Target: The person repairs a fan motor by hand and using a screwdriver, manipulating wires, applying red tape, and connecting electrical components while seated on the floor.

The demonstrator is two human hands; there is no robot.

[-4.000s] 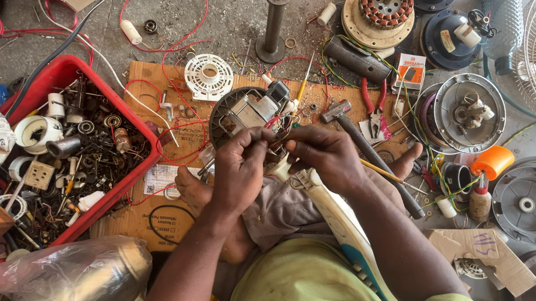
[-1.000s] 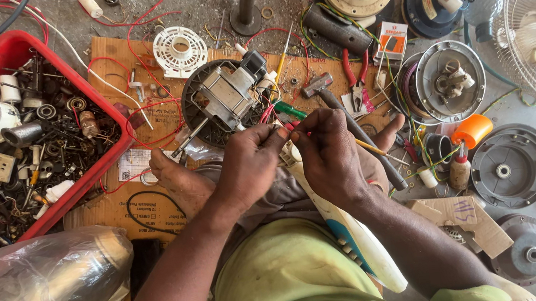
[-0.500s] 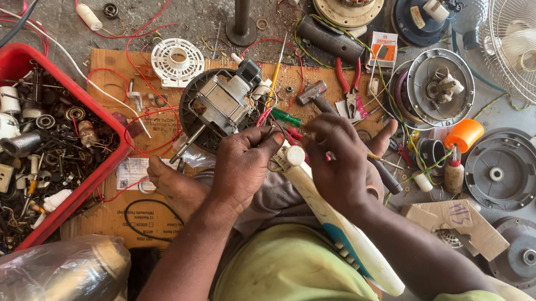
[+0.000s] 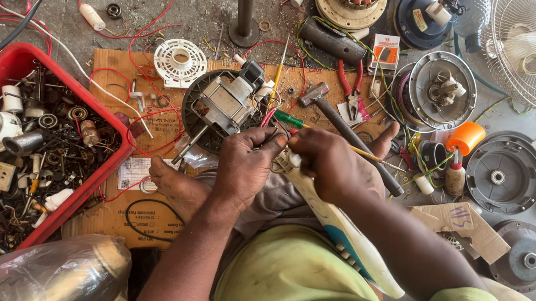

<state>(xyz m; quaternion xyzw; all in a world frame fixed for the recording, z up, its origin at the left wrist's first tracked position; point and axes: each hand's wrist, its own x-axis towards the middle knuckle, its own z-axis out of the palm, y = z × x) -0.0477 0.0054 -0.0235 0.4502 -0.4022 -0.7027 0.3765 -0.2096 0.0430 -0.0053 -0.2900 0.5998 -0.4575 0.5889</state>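
Observation:
My left hand (image 4: 246, 166) and my right hand (image 4: 333, 167) meet fingertip to fingertip just below a fan motor (image 4: 226, 102) that lies on a black round cover. My left fingers pinch thin red and coloured wires (image 4: 269, 118) that run from the motor. My right thumb and fingers press on the top end of a long white plastic piece (image 4: 350, 241), which lies across my lap. A green-handled screwdriver (image 4: 290, 119) and a hammer (image 4: 349, 136) lie just beyond my right hand. What sits between the fingertips is hidden.
A red crate (image 4: 100, 131) of small parts stands at left on cardboard (image 4: 129, 218). Red pliers (image 4: 348, 82), a motor housing (image 4: 441, 89), an orange cap (image 4: 466, 137), round covers (image 4: 503, 175), a wire fan guard (image 4: 535, 36) and a metal post (image 4: 245, 13) crowd the right and back. A bagged metal cylinder (image 4: 44, 293) lies near left.
My hands have drawn slightly back from the motor toward the white piece and stayed pinched together. The view has shifted a little; the motor and tools have not moved.

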